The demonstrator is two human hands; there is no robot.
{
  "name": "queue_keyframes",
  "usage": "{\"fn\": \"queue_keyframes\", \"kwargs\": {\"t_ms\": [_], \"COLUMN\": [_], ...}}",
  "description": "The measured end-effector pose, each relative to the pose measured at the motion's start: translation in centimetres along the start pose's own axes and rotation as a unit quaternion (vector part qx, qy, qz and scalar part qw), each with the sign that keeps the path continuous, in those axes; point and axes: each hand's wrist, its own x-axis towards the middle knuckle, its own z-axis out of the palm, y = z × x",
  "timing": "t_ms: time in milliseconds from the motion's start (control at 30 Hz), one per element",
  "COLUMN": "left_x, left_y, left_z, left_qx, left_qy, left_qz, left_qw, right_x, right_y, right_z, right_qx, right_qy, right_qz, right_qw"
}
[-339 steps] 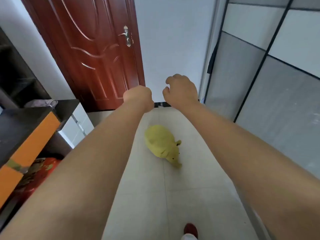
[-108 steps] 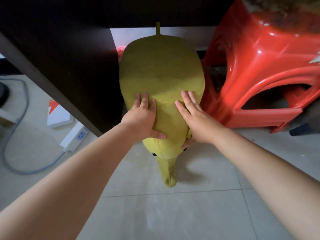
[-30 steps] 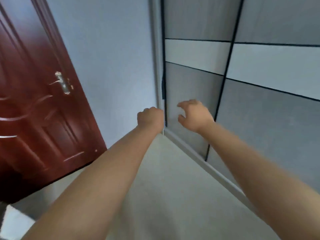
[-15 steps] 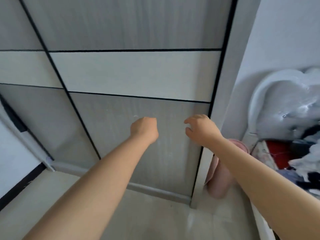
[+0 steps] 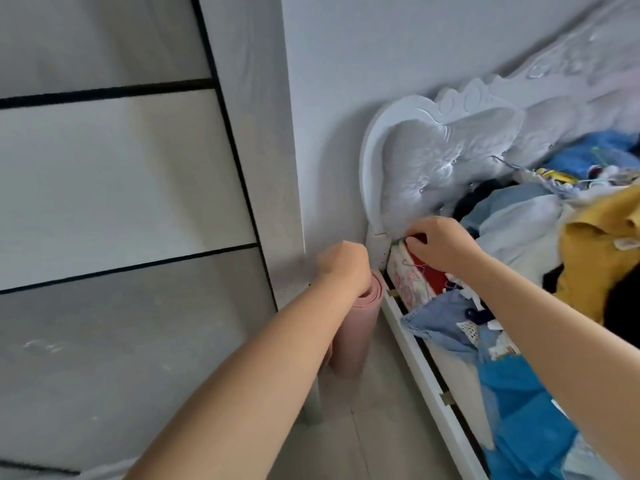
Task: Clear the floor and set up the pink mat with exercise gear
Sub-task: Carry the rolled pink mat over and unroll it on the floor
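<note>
A rolled pink mat (image 5: 356, 327) stands upright on the floor in the corner between the wardrobe and the bed. My left hand (image 5: 343, 266) is a closed fist just above the top of the roll, with nothing seen in it; whether it touches the mat is unclear. My right hand (image 5: 441, 242) hovers over the corner of the bed with its fingers curled, and I see nothing held in it.
A grey sliding wardrobe (image 5: 121, 202) fills the left. A white bed frame (image 5: 422, 386) with an ornate headboard (image 5: 433, 161) runs along the right, piled with clothes (image 5: 554, 254). Only a narrow strip of tiled floor (image 5: 367, 431) lies between them.
My view has swung right from the wardrobe to the bed corner. The pink mat roll is now in full view and both hands have come close above it.
</note>
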Motion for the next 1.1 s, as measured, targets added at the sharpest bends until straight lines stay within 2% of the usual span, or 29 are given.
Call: {"fn": "queue_keyframes", "kwargs": {"t_ms": [233,433,633,733,1000,1100], "left_x": [11.4,21.2,27.5,29.2,33.1,33.4], "left_y": [3.4,4.1,2.6,1.5,-2.7,-3.9], "left_z": [2.8,6.3,11.0,13.9,23.8,27.1], "left_qx": [-0.039,-0.068,-0.094,-0.093,-0.148,-0.201], "left_qy": [-0.062,-0.097,-0.139,-0.164,-0.226,-0.251], "left_qz": [-0.036,-0.136,-0.234,-0.263,-0.355,-0.387], "left_qw": [0.997,0.984,0.958,0.946,0.895,0.864], "right_x": [7.6,17.0,23.5,25.1,26.0,26.0], "right_y": [7.9,13.7,16.4,16.8,17.8,17.9], "right_z": [1.5,5.3,12.3,16.5,28.8,31.5], "right_qx": [0.007,0.035,0.039,0.048,0.082,0.115], "right_qy": [-0.029,-0.122,-0.271,-0.320,-0.390,-0.378], "right_qz": [0.042,0.051,0.054,0.074,0.171,0.211], "right_qw": [0.999,0.991,0.960,0.943,0.901,0.894]}}
